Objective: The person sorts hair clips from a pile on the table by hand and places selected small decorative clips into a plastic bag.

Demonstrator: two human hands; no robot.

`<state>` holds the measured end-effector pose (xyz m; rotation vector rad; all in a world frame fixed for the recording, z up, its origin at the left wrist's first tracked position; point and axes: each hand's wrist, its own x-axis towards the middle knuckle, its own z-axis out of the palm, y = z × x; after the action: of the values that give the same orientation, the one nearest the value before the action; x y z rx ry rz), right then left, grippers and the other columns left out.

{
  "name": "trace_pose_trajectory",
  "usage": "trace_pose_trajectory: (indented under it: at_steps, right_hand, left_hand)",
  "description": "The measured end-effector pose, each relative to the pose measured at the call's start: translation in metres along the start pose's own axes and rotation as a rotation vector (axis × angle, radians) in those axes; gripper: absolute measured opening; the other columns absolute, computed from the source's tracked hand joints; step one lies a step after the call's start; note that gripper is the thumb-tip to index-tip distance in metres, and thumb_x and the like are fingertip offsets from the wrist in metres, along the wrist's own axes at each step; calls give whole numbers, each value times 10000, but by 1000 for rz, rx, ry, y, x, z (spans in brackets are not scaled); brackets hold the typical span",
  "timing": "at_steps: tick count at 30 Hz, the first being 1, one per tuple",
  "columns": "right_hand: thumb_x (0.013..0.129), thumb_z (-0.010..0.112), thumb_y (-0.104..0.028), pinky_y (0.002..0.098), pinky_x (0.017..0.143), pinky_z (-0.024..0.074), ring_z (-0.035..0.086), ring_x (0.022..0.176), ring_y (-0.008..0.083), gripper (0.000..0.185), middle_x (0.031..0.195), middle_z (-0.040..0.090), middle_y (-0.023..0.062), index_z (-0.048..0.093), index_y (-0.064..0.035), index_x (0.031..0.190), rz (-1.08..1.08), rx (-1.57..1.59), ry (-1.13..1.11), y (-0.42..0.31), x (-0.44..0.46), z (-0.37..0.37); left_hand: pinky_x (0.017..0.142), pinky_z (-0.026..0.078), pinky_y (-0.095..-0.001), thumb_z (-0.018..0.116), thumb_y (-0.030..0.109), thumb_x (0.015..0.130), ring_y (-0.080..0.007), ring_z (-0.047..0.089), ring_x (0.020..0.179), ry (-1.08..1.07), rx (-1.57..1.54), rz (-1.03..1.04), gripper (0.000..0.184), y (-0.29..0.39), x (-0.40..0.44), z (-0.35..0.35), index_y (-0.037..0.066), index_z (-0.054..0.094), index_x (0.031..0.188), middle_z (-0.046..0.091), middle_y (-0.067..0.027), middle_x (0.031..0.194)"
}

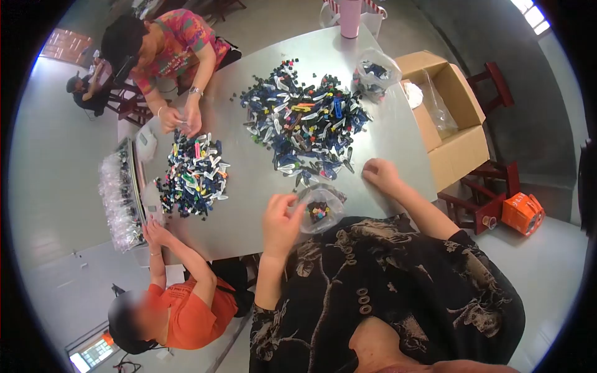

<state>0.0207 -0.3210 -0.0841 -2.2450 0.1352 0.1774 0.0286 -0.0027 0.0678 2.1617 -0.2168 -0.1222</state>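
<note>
My left hand (283, 224) is closed at the left edge of a clear plastic bag (333, 217), thumb and fingers by its rim. Small dark and coloured pieces lie inside the bag, which sits at the table's near edge. My right hand (382, 177) rests on the metal table to the right of the bag, fingers loosely bent and nothing visible in them. In front of both hands spreads a large pile of snap hair clips (305, 121), mostly black, navy and white, with small dark pieces mixed in.
A second filled plastic bag (376, 74) and a pink cup (350, 18) stand at the far right. Beyond the table's right edge is an open cardboard box (457, 149). Two co-workers sit around a smaller clip pile (194, 177) at left, near a tray of plastic packets (118, 199).
</note>
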Motion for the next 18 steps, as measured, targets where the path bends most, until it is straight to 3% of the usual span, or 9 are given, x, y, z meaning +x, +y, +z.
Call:
trace_pose_trajectory:
  at_steps: [2, 4, 6, 7, 9, 11, 13, 15, 18]
  right_hand:
    - [855, 731, -166, 340, 649, 522, 643, 694, 192, 178, 859, 702, 90, 707, -44, 981, -18, 138, 5, -32, -2, -10]
    - [857, 741, -83, 280, 630, 513, 623, 690, 126, 167, 903, 713, 66, 711, -31, 1014, -96, 326, -55, -111, -11, -39]
    - [852, 747, -45, 249, 627, 504, 620, 706, 101, 163, 923, 713, 49, 714, -43, 1012, -339, 413, -194, -168, -19, -62]
    - [852, 747, -45, 249, 627, 504, 620, 706, 101, 163, 923, 713, 49, 714, -43, 1012, -339, 415, -196, -181, -20, -61]
    - [861, 754, -76, 294, 646, 522, 646, 746, 148, 178, 955, 717, 61, 709, -55, 1032, -491, 515, -409, -198, -20, -58]
    - [877, 723, -41, 267, 631, 510, 633, 718, 118, 158, 953, 718, 57, 718, -46, 1035, -526, 494, -379, -171, -6, -34]
    - [890, 702, -81, 293, 640, 520, 640, 726, 145, 128, 948, 714, 77, 712, -37, 1010, -85, 482, -131, -116, 20, -14]
    - [883, 687, -112, 311, 667, 523, 637, 726, 165, 135, 899, 699, 95, 702, -27, 987, 25, 264, 9, -79, 38, -15]
    - [854, 696, -110, 336, 697, 526, 646, 731, 209, 130, 871, 672, 104, 701, -38, 961, -85, 43, 11, -39, 50, 3]
  left_hand:
    - [589, 433, -253, 723, 108, 884, -107, 523, 632, 18, -14, -61, 161, -20, -5, -4, 1, 667, 991, 593, -53, 892]
    - [597, 436, -254, 701, 125, 909, -109, 534, 644, 31, -32, -119, 155, -28, -10, -4, -1, 667, 993, 592, -56, 886]
    - [612, 442, -258, 647, 168, 960, -109, 545, 668, 6, -61, -168, 181, -29, -14, -4, -10, 662, 993, 581, -49, 850]
    - [612, 442, -258, 647, 168, 960, -109, 545, 668, 7, -59, -170, 181, -33, -16, -1, -10, 662, 993, 581, -49, 850]
    - [627, 444, -262, 618, 197, 988, -98, 544, 690, -43, -133, -214, 208, -43, -18, 7, -7, 659, 983, 587, -31, 816]
    - [634, 443, -258, 610, 200, 996, -89, 539, 698, -32, -140, -210, 211, -39, -21, 5, -5, 658, 978, 591, -21, 810]
    - [641, 442, -255, 603, 203, 1005, -80, 533, 706, -20, -156, -212, 215, -40, -25, 6, -3, 658, 973, 594, -12, 805]
    - [648, 439, -248, 602, 209, 1010, -69, 522, 717, 12, -140, -267, 216, -49, -33, 2, 0, 654, 987, 605, -1, 810]
    - [649, 442, -250, 606, 217, 1011, -65, 517, 720, -8, -151, -280, 225, -68, -42, 1, -3, 651, 1023, 607, 6, 824]
